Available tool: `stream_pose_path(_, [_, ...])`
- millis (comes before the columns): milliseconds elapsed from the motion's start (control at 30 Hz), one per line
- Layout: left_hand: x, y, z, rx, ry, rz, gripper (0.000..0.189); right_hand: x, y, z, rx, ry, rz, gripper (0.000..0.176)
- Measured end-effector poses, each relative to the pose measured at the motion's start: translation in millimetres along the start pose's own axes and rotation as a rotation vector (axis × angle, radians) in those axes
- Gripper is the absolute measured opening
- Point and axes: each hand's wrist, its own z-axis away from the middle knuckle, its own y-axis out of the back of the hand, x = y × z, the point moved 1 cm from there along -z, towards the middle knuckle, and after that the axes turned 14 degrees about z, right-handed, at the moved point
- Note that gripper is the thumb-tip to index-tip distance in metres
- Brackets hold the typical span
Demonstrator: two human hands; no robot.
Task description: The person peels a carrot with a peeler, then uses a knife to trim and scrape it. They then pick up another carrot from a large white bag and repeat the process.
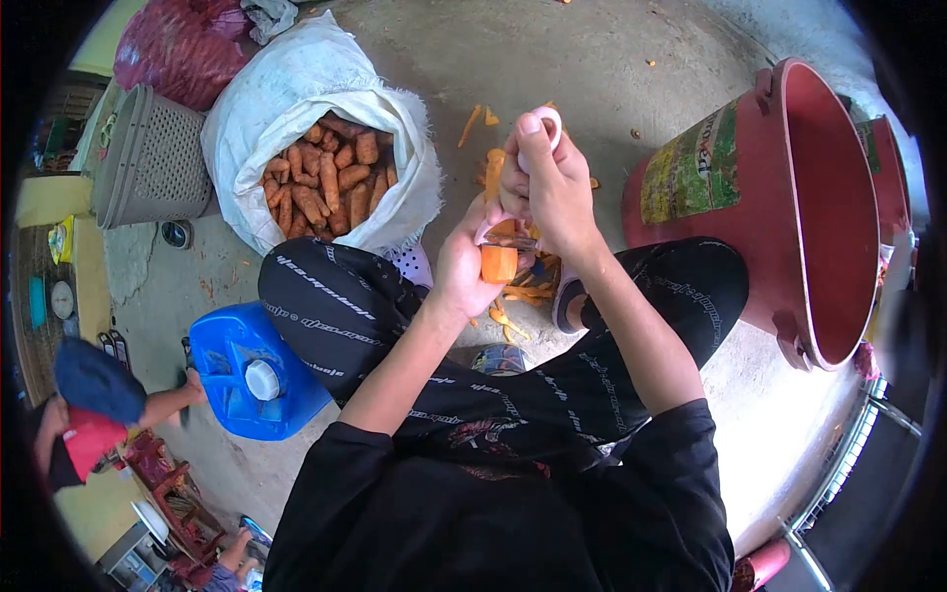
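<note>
My left hand (pixel 461 266) is closed around a carrot (pixel 499 264), whose bright orange, peeled end points toward me. In my right hand (pixel 560 192) is a peeler with a pale pink handle (pixel 551 120); the fist wraps its grip with the thumb on top. The peeler's metal blade lies across the carrot, close to my left fingers. Beneath my hands, orange carrot peels (pixel 528 293) are scattered on the floor between my legs. Beyond my left hand stands an open white sack (pixel 281 99) full of unpeeled carrots (pixel 330 183).
A large reddish tub (pixel 695 222) is tipped toward me on the right. To the left are a blue jerrycan (pixel 237 365), a grey basket (pixel 158 163) and a red mesh sack (pixel 182 49). Another person (pixel 94 424) reaches toward the jerrycan from the lower left.
</note>
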Motion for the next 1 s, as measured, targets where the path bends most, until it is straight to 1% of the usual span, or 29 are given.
stream_pose_path(100, [-1.6,-5.2,-1.6,0.044,-0.051,-0.044,0.018,7.0,5.2,-6.2,0.081,-0.063,-0.090,0.033])
stream_pose_path(200, [-5.1,8.5,0.6,0.058,-0.043,-0.090,0.026,12.7,10.0,-20.2,0.304,0.024,0.029,0.033])
stream_pose_path(233, [-13.7,11.4,2.8,0.086,-0.002,-0.046,0.029,3.4,15.3,-24.0,0.298,0.001,-0.060,0.033])
stream_pose_path(267, [-20.5,13.0,4.3,0.114,0.037,-0.006,0.033,5.6,12.8,-24.0,0.249,-0.033,-0.055,0.033])
stream_pose_path(300, [-18.9,13.2,4.7,0.115,0.015,-0.058,0.036,8.8,10.4,-21.8,0.210,-0.069,-0.053,0.033])
stream_pose_path(333, [-17.3,10.6,4.3,0.100,0.000,-0.068,0.034,9.4,11.6,-22.0,0.167,-0.097,-0.039,0.033])
stream_pose_path(367, [-14.8,6.0,2.5,0.081,-0.024,-0.071,0.032,14.5,17.1,-25.6,0.140,-0.083,-0.094,0.035])
stream_pose_path(400, [-14.6,5.1,5.8,0.078,-0.046,-0.074,0.031,20.3,20.1,-27.7,0.155,-0.088,-0.091,0.035])
stream_pose_path(467, [-12.3,16.3,3.5,0.103,-0.027,-0.051,0.030,29.8,23.3,-36.5,0.193,-0.084,-0.099,0.036])
stream_pose_path(567, [-9.3,25.9,1.9,0.099,-0.037,-0.078,0.030,37.0,24.8,-46.7,0.301,-0.045,-0.056,0.037])
stream_pose_path(667, [-18.4,-0.1,20.0,0.046,0.026,-0.147,0.032,56.3,64.4,-79.6,0.350,0.020,-0.036,0.037])
stream_pose_path(700, [-15.0,3.0,18.8,0.002,0.017,-0.099,0.038,59.3,67.5,-83.0,0.405,-0.040,-0.006,0.037])
stream_pose_path(800, [-3.3,8.0,12.1,0.007,-0.008,-0.093,0.045,67.9,74.0,-83.9,0.353,0.028,0.273,0.035])
stream_pose_path(867, [-1.3,7.7,13.6,0.018,0.009,-0.076,0.048,87.6,82.8,-92.1,0.356,0.061,0.667,0.034])
stream_pose_path(900, [0.2,7.6,11.6,0.014,0.029,-0.057,0.048,79.8,79.5,-94.2,0.364,0.088,0.867,0.035])
stream_pose_path(1000, [-2.6,12.9,9.7,0.046,0.113,0.031,0.043,61.9,64.1,-78.4,0.320,0.092,0.840,0.033])
